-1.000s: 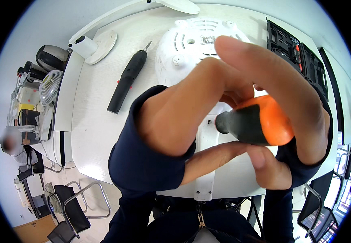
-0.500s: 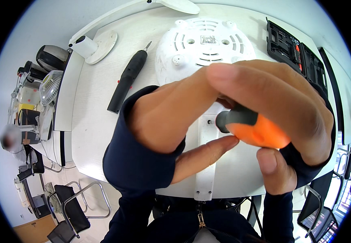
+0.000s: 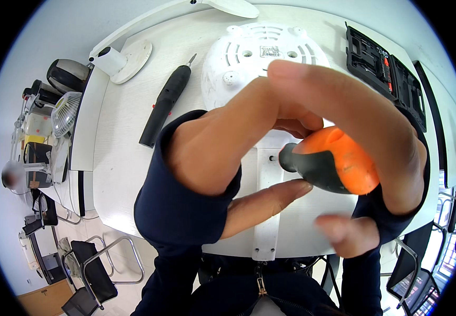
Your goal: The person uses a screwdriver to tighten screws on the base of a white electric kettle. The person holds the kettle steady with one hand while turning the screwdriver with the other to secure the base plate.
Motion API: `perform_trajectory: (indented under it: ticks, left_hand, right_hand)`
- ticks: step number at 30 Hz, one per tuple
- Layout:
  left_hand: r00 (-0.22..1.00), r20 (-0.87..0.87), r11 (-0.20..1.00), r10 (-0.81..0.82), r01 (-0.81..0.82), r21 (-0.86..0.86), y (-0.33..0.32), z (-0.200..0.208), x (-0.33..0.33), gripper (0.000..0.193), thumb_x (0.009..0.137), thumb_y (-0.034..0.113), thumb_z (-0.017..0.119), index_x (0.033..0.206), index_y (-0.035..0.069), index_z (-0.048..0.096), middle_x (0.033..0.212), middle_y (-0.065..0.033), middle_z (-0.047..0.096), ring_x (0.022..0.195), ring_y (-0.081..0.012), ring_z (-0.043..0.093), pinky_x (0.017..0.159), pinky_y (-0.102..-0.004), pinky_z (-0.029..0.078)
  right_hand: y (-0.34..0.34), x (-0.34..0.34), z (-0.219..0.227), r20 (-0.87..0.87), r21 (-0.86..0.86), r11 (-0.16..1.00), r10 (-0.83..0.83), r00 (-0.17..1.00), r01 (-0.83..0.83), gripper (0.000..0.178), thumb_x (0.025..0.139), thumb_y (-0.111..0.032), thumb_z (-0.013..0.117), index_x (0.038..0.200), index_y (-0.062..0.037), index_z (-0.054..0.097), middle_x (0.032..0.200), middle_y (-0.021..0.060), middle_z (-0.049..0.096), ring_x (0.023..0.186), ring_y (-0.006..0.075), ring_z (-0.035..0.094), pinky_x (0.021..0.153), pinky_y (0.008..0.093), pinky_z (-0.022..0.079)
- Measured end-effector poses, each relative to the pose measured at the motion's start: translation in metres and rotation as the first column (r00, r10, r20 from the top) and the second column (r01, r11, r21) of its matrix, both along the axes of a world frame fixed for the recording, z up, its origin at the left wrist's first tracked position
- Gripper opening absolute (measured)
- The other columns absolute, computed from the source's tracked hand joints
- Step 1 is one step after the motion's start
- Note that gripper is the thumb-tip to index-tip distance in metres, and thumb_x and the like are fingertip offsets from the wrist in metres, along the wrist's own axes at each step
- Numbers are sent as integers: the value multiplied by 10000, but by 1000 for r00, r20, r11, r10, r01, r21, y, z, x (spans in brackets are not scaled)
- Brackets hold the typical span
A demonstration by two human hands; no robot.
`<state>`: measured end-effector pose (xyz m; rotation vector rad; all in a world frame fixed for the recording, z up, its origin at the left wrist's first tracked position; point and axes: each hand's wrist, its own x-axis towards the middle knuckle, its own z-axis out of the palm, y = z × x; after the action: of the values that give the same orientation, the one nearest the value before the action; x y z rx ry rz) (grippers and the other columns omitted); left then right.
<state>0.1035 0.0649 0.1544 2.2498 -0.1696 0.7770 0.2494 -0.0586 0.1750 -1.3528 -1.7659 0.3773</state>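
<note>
My left hand (image 3: 212, 152) curls round the front end of a stubby screwdriver (image 3: 338, 164) with an orange and dark grey handle; its thumb touches the handle's underside, and its other fingers are partly hidden behind my right fingers. Over the handle arches my right hand (image 3: 380, 116), fingers curved, with its blurred thumb dropped away below. Whether the right fingers touch the handle's far side is hidden. Beneath both hands runs a narrow white bar (image 3: 266, 221) with a small hole or screw near the handle's front end. The screwdriver's tip cannot be made out.
A round white appliance base (image 3: 267, 39) with vent slots lies beyond my hands. To the left is a black electric screwdriver (image 3: 167, 100), near a white lamp stand (image 3: 130, 63). An open black tool case (image 3: 370, 58) stands at the far right of the white table (image 3: 117, 174).
The screwdriver handle has turned, bringing its orange side up and its dark side down. My right thumb has come off the handle and moved down; the right fingers have lifted slightly.
</note>
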Motion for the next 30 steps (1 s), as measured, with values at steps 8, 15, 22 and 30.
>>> perform_trajectory:
  ticks: [8,15,22,30]
  left_hand:
    - [996,-75,993,55,-47,109,0,-2,-5,635,647,146,776,1170,-9,452,1045,-124,582,929,-196,582,789,-291,450]
    - [1000,-7,1000,-13,13,-20,-2,-5,0,574,641,115,760,1124,-21,481,979,-125,594,862,-213,589,735,-281,461]
    - [977,-212,1000,28,-25,14,0,12,-5,484,664,68,744,1082,-5,512,983,-120,599,860,-174,601,726,-278,468]
    - [982,-189,998,5,-18,-65,1,4,1,383,657,40,716,1006,-1,564,906,-102,624,823,-188,614,731,-278,465]
  right_hand:
    - [6,13,-12,32,31,999,44,999,-45,717,689,-328,617,1218,104,401,1145,252,520,872,281,600,742,325,490]
    - [5,9,0,163,-2,998,58,985,-58,655,730,-335,573,1212,83,426,1070,218,566,798,250,613,712,312,490]
    - [8,14,4,277,70,994,64,959,-86,605,767,-313,577,1198,84,429,1080,235,560,795,269,617,722,334,494]
    - [6,11,-2,300,129,990,19,954,-60,574,726,-134,650,1187,110,410,1152,262,518,912,308,606,798,359,489]
